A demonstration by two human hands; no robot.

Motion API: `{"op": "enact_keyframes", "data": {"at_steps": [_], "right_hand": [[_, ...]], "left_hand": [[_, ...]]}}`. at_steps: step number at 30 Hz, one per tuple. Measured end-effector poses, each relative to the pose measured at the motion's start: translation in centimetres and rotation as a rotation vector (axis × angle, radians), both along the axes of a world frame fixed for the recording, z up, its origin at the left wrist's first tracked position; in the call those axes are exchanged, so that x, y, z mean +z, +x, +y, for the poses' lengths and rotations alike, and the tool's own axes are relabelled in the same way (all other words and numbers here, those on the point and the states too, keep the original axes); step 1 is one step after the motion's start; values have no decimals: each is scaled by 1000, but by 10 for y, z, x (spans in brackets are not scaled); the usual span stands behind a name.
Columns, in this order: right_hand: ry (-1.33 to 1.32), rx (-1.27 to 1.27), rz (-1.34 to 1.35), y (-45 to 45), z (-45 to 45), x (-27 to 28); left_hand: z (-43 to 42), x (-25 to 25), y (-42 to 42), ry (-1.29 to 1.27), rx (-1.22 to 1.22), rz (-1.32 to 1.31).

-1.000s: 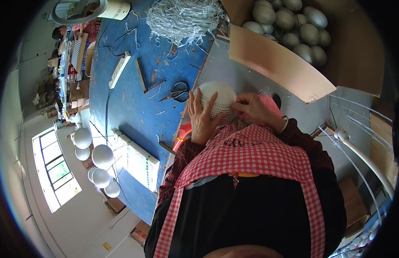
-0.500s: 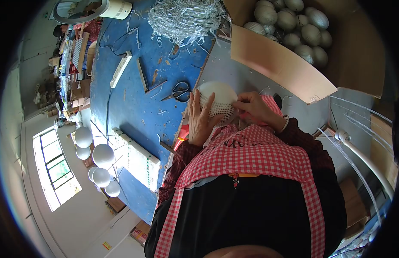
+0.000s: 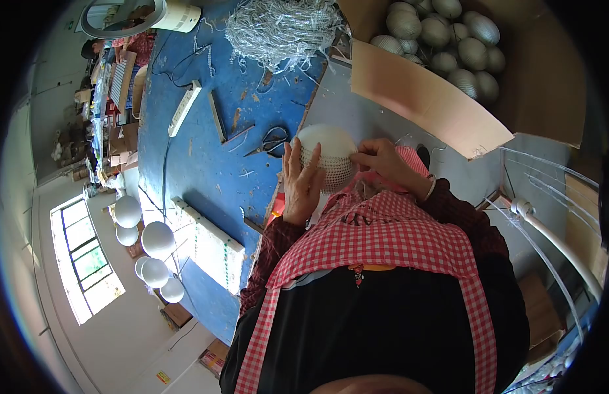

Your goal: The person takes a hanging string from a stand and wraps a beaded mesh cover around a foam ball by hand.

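A white ball [image 3: 329,148] is held above my lap, its lower part wrapped in rows of beaded strand and its upper part smooth. My left hand [image 3: 302,180] lies against the ball's left side with fingers spread, steadying it. On the ball's right edge, my right hand [image 3: 383,161] has thumb and index finger pinched together; what lies between these fingertips is too small to make out. Black-handled scissors [image 3: 271,142] rest on the blue table [image 3: 206,157] to the left of the ball.
A bundle of silvery strands [image 3: 283,29], a power strip [image 3: 185,108] and a magnifier-like ring [image 3: 124,20] are on the table. At upper right, a cardboard box [image 3: 423,98] holds several wrapped balls [image 3: 473,52]. White balls [image 3: 158,239] hang at left. A person [image 3: 141,46] is far back.
The ball has turned a little and shifted slightly left. My left hand has moved slightly left and lower along it. My right hand has drawn slightly left, staying at the ball's edge.
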State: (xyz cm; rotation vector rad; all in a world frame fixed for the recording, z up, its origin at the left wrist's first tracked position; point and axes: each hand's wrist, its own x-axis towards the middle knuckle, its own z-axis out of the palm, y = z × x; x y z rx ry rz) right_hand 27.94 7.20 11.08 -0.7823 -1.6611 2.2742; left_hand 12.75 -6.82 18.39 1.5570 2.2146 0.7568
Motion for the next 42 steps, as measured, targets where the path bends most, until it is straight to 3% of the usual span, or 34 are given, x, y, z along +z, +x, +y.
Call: {"op": "enact_keyframes", "data": {"at_steps": [4, 7, 23, 29, 37, 42], "right_hand": [[14, 14, 3, 3, -1, 0], [190, -34, -47, 9, 0, 2], [57, -49, 15, -8, 0, 5], [165, -37, -18, -5, 5, 15], [87, -42, -11, -8, 2, 4], [-8, 10, 47, -10, 2, -5]], "left_hand": [[4, 4, 6, -88, -70, 166], [4, 1, 6, -90, -73, 158], [9, 0, 0, -109, -100, 153], [12, -4, 6, -173, -121, 277], [9, -5, -4, -150, -142, 232], [7, -7, -15, -42, -46, -65]]}}
